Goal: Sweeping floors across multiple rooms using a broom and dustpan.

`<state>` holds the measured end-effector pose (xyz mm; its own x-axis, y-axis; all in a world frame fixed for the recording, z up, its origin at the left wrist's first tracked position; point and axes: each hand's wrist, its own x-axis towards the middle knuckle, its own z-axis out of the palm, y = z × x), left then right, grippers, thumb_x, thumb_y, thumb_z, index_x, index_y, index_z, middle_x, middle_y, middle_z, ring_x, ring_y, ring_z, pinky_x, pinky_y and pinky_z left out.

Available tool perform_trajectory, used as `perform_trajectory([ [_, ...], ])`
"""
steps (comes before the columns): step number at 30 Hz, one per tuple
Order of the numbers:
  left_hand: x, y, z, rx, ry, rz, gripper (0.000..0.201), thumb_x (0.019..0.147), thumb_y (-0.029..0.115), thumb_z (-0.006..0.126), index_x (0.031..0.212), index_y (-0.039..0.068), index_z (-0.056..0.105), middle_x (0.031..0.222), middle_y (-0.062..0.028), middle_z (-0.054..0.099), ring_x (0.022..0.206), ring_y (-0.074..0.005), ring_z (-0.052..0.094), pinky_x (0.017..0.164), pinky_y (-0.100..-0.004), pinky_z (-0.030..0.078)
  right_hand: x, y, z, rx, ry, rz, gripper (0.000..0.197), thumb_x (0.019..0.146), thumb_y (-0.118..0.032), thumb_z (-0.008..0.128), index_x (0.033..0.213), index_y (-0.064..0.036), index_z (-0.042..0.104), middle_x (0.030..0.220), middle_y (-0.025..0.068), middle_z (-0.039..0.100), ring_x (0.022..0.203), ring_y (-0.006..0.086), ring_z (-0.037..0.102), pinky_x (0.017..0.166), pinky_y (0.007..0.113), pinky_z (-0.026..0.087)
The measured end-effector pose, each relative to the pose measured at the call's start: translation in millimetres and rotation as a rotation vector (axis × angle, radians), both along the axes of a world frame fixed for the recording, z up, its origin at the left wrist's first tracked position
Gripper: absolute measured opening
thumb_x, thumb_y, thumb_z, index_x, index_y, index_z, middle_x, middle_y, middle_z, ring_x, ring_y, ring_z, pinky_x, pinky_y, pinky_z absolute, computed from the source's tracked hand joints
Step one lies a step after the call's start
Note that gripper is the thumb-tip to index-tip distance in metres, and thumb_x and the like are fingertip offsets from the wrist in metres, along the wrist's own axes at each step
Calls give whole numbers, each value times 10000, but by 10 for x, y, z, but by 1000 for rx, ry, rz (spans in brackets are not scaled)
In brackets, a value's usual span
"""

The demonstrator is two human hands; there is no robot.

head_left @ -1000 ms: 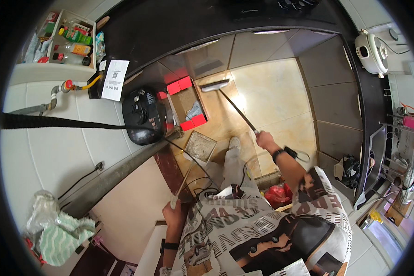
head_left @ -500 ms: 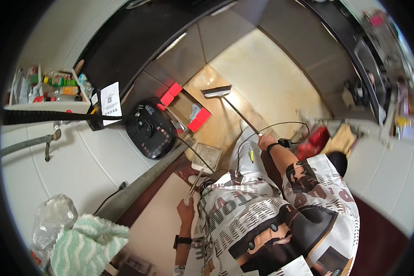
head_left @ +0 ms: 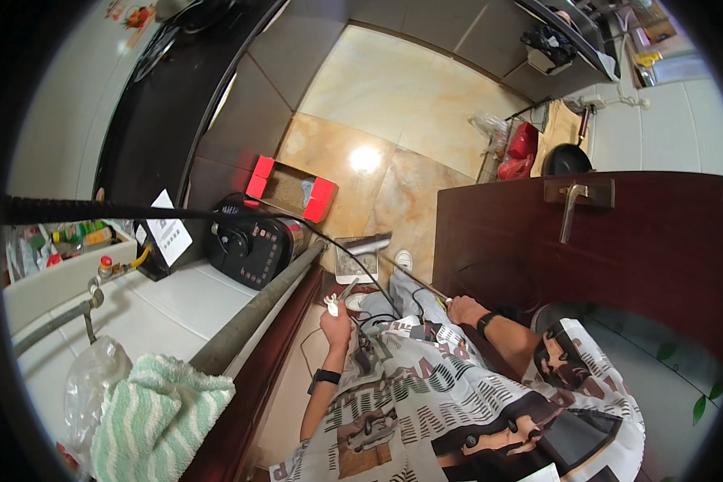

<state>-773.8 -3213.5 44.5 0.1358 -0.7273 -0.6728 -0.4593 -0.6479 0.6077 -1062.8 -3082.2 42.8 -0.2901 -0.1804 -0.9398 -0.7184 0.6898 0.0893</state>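
My left hand (head_left: 336, 321) is closed around the upper end of a dustpan's handle, low at the centre-left. The dustpan (head_left: 355, 271), a grey, dirty square with a pale edge, lies on the floor ahead of that hand. In my right hand (head_left: 465, 310) is the thin stick of a broom, which slants forward and left. The broom's flat head (head_left: 368, 244) is over the dustpan's far part, slightly blurred; whether it touches the pan I cannot tell. My white shoes are close beside the dustpan.
An open red box (head_left: 321, 198) and a black appliance (head_left: 253, 241) stand left of the dustpan. A grey pipe (head_left: 257, 309) runs along the left. On the right is a dark red door (head_left: 586, 249) with a metal handle. A striped towel (head_left: 161, 414) hangs lower left.
The broom head has come back from the floor beyond the red box to the dustpan. My right hand has drawn nearer. The view has shifted, bringing the red door in.
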Motion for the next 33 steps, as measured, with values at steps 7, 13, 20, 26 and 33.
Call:
perform_trajectory([
  [7, 221, -36, -204, -108, -92, -149, 349, 877, 224, 533, 636, -27, 563, 482, -75, 523, 420, -157, 520, 400, -333, 366, 59, -150, 648, -75, 33, -258, 460, 899, -350, 406, 999, 44, 623, 1031, 276, 591, 1024, 390, 559, 886, 440, 449],
  [13, 89, 39, 225, 99, -124, -234, 345, 861, 235, 554, 665, -45, 593, 511, -92, 565, 488, -190, 579, 457, -365, 414, -115, -509, 76, -146, -1, -613, 494, 904, -345, 363, 970, 76, 613, 1008, 271, 603, 823, 381, 633, 716, 444, 501],
  [20, 440, 281, 426, -243, -227, -667, 361, 788, 320, 608, 697, -30, 605, 658, -249, 588, 665, -403, 602, 582, -446, 459, -157, -889, -992, -353, 124, -816, 395, 874, -275, 429, 1012, 59, 587, 978, 221, 623, 776, 298, 649, 625, 377, 522],
  [26, 422, 346, 34, -259, -218, -859, 346, 762, 320, 601, 750, -25, 620, 740, -267, 602, 745, -426, 595, 673, -489, 470, 226, -187, -1272, -347, 192, -347, 274, 801, -174, 493, 948, 10, 633, 978, 178, 641, 808, 293, 659, 646, 386, 534],
  [33, 552, 36, -154, -221, -283, -857, 409, 744, 374, 587, 843, -15, 665, 850, -268, 619, 849, -425, 594, 765, -478, 469, 1375, 1256, -818, -379, -236, -265, 236, 655, -157, 560, 819, -23, 664, 909, 188, 653, 825, 314, 635, 669, 401, 492],
])
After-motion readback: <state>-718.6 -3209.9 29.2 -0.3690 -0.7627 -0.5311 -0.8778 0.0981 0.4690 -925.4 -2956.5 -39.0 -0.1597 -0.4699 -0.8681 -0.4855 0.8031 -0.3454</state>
